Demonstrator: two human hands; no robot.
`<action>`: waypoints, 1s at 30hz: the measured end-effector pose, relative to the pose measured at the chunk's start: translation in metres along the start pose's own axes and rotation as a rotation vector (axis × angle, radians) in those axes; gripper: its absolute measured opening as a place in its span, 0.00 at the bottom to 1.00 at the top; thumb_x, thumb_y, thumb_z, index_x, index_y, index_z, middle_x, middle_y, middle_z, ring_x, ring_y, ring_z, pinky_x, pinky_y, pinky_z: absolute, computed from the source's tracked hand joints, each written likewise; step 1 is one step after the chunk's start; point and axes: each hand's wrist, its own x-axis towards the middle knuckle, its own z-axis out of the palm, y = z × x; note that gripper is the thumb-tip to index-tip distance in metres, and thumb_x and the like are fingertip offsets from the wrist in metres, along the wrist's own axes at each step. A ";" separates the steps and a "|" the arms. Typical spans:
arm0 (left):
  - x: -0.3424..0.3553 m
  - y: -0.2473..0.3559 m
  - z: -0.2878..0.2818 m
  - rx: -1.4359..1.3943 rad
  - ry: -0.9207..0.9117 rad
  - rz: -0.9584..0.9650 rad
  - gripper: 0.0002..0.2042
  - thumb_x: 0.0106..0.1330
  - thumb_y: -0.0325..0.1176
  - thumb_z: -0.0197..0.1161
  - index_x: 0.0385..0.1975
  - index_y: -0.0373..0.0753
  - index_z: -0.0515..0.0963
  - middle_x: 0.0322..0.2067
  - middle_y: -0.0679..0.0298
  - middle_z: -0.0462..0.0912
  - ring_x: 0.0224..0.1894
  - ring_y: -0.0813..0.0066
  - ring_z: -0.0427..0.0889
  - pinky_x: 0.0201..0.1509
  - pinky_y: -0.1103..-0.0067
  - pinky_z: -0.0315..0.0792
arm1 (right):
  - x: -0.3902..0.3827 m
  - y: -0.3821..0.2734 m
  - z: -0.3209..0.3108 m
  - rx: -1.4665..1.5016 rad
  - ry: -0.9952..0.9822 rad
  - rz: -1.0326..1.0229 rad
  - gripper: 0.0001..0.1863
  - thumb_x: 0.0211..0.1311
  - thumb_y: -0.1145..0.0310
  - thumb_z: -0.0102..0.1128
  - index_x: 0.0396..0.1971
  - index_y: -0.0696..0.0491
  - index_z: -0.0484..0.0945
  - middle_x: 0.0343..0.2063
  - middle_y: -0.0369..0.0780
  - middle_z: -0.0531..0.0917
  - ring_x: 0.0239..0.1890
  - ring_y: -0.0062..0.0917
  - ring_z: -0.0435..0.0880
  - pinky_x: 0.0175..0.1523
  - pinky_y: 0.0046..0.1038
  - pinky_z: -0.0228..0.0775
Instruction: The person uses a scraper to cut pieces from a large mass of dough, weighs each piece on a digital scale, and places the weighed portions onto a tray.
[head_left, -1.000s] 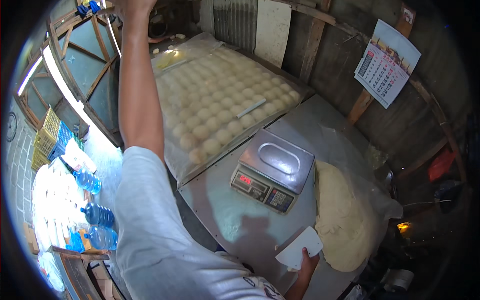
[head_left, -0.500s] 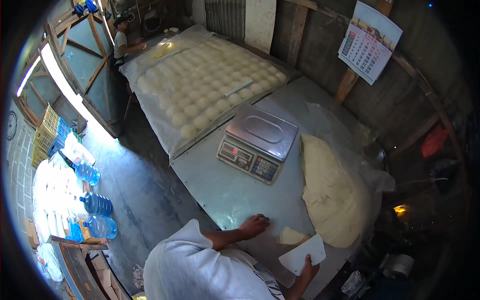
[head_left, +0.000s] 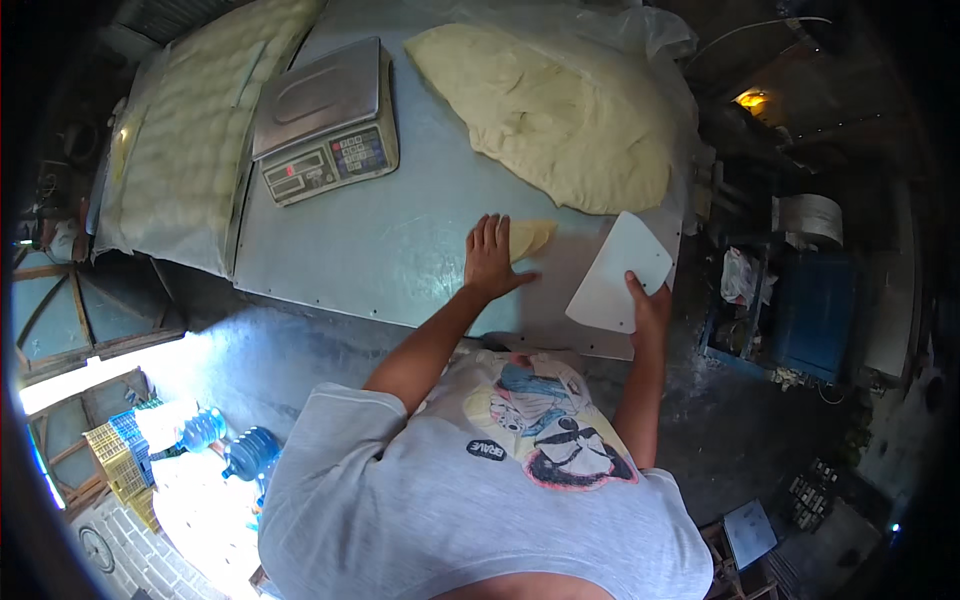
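My left hand point(head_left: 492, 257) lies flat, fingers apart, on a small piece of dough point(head_left: 529, 236) on the metal table point(head_left: 400, 240). My right hand point(head_left: 648, 305) grips a white plastic dough scraper point(head_left: 620, 270) near the table's front right edge. A large mass of pale dough point(head_left: 550, 110) lies beyond both hands on the table. A digital scale point(head_left: 322, 118) with a steel pan stands to the left of the dough.
A tray of several dough balls under clear plastic point(head_left: 190, 130) sits left of the scale. Blue water bottles point(head_left: 235, 445) and a yellow crate point(head_left: 115, 455) stand on the floor at lower left. Cluttered shelves point(head_left: 780, 290) lie to the right.
My left arm came down from overhead and now rests on the small dough piece. The view tilted down toward the table; the scraper stays in my right hand.
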 end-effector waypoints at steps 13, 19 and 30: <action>-0.022 -0.133 -0.077 -0.075 -0.462 -0.140 0.38 0.42 0.47 0.77 0.53 0.40 0.69 0.57 0.55 0.67 0.61 0.53 0.63 0.62 0.61 0.60 | -0.021 -0.015 0.179 -0.841 -0.362 -0.459 0.20 0.57 0.70 0.62 0.49 0.60 0.72 0.35 0.52 0.83 0.37 0.47 0.84 0.41 0.42 0.75; -0.042 -0.128 -0.057 -0.251 -0.429 -0.168 0.40 0.42 0.38 0.77 0.59 0.38 0.65 0.53 0.54 0.70 0.57 0.52 0.67 0.60 0.63 0.64 | -0.041 0.018 0.267 -1.118 -0.474 -0.460 0.18 0.57 0.71 0.59 0.48 0.59 0.71 0.29 0.52 0.83 0.34 0.48 0.83 0.39 0.46 0.74; 0.141 -0.243 -0.125 -0.221 -0.281 -0.442 0.31 0.43 0.31 0.73 0.50 0.37 0.67 0.48 0.50 0.76 0.50 0.49 0.77 0.50 0.59 0.74 | 0.029 0.079 0.275 -0.396 -0.302 -0.407 0.22 0.56 0.74 0.66 0.50 0.64 0.73 0.44 0.44 0.82 0.47 0.29 0.81 0.53 0.31 0.70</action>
